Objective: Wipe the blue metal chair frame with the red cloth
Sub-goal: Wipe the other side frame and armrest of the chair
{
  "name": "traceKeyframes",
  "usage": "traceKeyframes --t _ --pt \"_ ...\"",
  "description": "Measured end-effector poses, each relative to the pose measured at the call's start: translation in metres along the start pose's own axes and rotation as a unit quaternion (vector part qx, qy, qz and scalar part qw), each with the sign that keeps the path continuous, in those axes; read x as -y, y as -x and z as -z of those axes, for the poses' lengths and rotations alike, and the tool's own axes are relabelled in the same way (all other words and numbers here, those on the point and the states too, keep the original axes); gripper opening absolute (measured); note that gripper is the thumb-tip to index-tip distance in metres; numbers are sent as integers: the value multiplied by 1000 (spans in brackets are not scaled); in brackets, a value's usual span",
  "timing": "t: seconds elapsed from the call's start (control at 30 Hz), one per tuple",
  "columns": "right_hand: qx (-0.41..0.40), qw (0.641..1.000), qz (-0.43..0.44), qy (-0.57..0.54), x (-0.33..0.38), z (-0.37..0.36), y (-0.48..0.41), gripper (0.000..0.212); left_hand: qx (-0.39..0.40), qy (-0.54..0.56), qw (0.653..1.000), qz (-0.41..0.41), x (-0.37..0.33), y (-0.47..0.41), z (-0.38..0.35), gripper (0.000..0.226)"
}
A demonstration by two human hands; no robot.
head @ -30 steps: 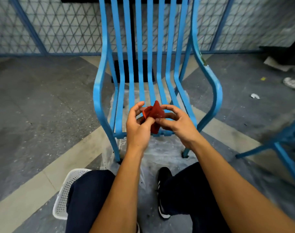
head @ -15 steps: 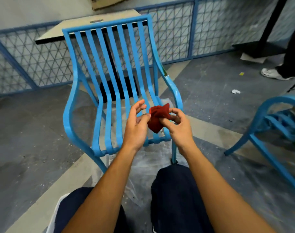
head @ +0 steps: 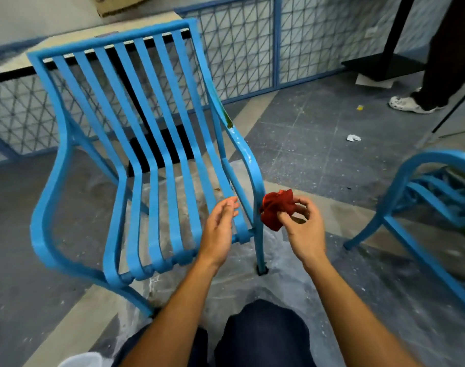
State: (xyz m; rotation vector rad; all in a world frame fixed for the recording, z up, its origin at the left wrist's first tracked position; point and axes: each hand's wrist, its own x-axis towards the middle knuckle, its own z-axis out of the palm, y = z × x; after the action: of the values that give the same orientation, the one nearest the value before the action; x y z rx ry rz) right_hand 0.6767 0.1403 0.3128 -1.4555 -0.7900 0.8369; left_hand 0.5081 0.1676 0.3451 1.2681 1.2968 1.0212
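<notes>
Blue metal chair frame (head: 243,148): glossy painted tube with flat, curved slats. Left hand (head: 219,229): fingers loosely extended over the seat's front corner, holding nothing. Red cloth (head: 277,207): crumpled, at the armrest's front bend, pinched between the right hand (head: 305,229) fingertips. Second blue chair (head: 416,165): far right.

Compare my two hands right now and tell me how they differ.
The left hand is open, its fingers relaxed, and holds nothing; the right hand pinches the bunched red cloth. The left hand is in front of the seat slats of the blue chair; the right hand is outside the armrest, with the cloth against or just beside the front post. Both hands are bare and at a similar level in the picture.
</notes>
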Motion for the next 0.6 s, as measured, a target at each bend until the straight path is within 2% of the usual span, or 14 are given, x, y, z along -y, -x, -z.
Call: traceKeyframes --t 0.17,0.3,0.43,0.6 --pt "5 997 52 56 -1 -25 -19 39 43 25 997 53 22 -43 -20 44" --pt "-10 994 78 81 3 -40 -31 38 71 87 990 81 27 -69 -29 61" --pt "-19 985 113 132 16 -45 -37 39 50 147 981 119 36 -82 -34 68" --pt "5 957 139 253 51 -62 -58 36 19 194 969 154 41 -99 -35 57"
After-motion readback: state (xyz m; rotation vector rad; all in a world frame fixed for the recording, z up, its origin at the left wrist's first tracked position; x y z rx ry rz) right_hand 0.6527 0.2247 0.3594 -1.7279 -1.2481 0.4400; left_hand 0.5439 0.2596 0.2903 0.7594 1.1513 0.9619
